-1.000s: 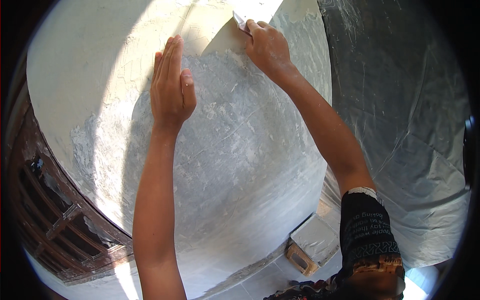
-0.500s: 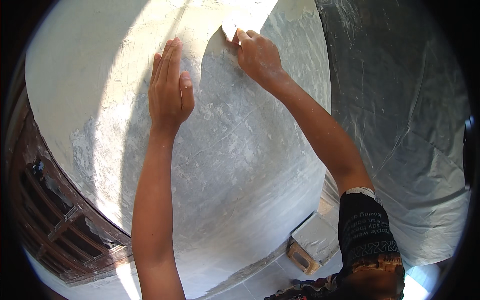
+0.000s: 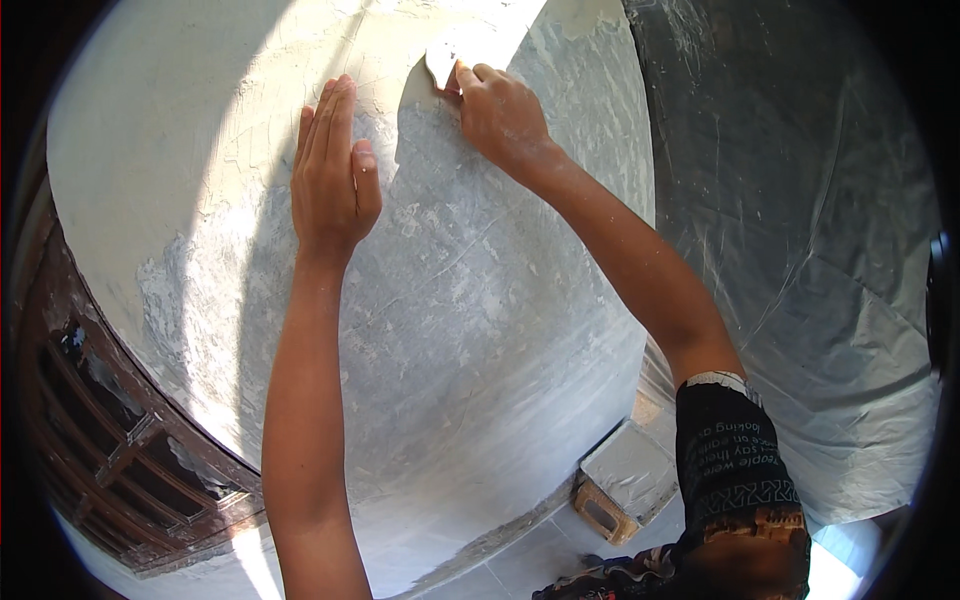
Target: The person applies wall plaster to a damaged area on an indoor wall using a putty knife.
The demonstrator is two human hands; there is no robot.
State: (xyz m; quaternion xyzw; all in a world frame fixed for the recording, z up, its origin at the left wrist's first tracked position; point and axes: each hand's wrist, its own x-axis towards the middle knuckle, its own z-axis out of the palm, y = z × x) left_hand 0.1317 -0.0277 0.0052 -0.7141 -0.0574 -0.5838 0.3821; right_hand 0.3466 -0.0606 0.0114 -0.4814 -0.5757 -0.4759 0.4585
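Observation:
My left hand (image 3: pixel 330 180) lies flat against the plastered wall (image 3: pixel 470 330), its fingers stretched upward and the thumb a little apart. Higher and to the right, my right hand (image 3: pixel 503 115) is closed on a pale scraper (image 3: pixel 441 62), with its blade at the wall surface. Glare washes out much of the blade, and my fingers hide the grip. Around the scraper the wall is cream-coloured and sunlit; below both hands it is patchy grey with rough trowel marks.
A dark plastic sheet (image 3: pixel 790 230) hangs along the right. At lower left stands a dark brown wooden frame (image 3: pixel 130 430) with slats. On the tiled floor, a grey-topped wooden stool or box (image 3: pixel 630 470) sits near the wall's foot.
My right hand has slid slightly to the left along the wall with the scraper. The left hand stays flat on the wall; the whole view has shifted a little.

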